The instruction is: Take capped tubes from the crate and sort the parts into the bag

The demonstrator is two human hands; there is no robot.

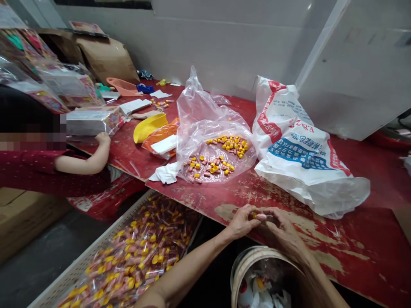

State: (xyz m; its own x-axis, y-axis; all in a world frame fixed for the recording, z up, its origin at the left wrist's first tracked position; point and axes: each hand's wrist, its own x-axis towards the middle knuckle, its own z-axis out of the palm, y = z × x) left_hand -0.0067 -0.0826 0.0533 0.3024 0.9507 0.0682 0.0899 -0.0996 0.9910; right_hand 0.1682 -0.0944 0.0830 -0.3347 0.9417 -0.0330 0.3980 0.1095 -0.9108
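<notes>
Above the front edge of the red table (356, 239), my two hands meet on a small pink tube with a yellow cap (261, 217). My left hand (241, 222) pinches it at the yellow end. At its other end, the fingers of my right hand (284, 229) close on the tube, where something clear shows. Farther back lies a clear plastic bag (212, 113), with several loose pink pieces and yellow caps (236, 145) spread in its open mouth. Below and left of my hands, a white crate (96, 244) holds a heap of similar capped tubes (138, 256).
Under my right forearm stands a white bucket (235, 273) with scraps inside. A printed white sack (295, 128) slumps on the table at right. A yellow scoop-like piece (149, 127) and white tissue (166, 173) lie left. Another person's arm (85, 164) rests near packaged boxes (91, 120).
</notes>
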